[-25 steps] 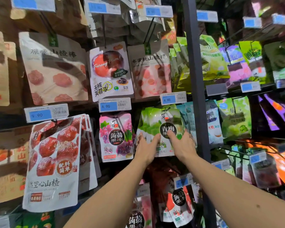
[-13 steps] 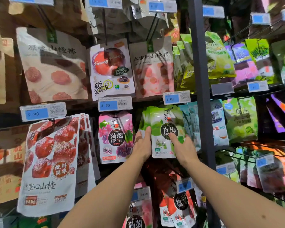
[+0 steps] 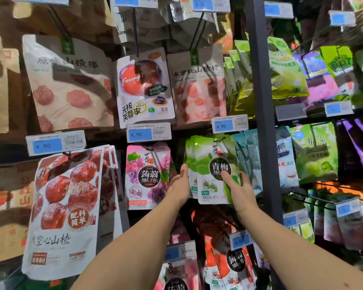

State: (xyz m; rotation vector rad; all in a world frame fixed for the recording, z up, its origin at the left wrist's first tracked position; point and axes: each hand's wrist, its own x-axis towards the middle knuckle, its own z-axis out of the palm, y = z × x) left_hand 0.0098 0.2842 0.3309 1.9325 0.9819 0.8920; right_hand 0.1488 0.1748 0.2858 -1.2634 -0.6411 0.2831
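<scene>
Head view: my right hand [image 3: 238, 189] pinches the front green plum pouch [image 3: 208, 164], thumb flat across its black label, fingers tucked behind its right edge. My left hand [image 3: 179, 186] clasps the left edge of the green stack [image 3: 189, 151] behind it, thumb up in front, fingers hidden. The pouch hangs under the 4.90 price tag [image 3: 230, 124], just right of the pink grape pouch [image 3: 148, 174].

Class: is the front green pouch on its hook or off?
On: green pouch hangs from the hook; the right hand pinches it.
</scene>
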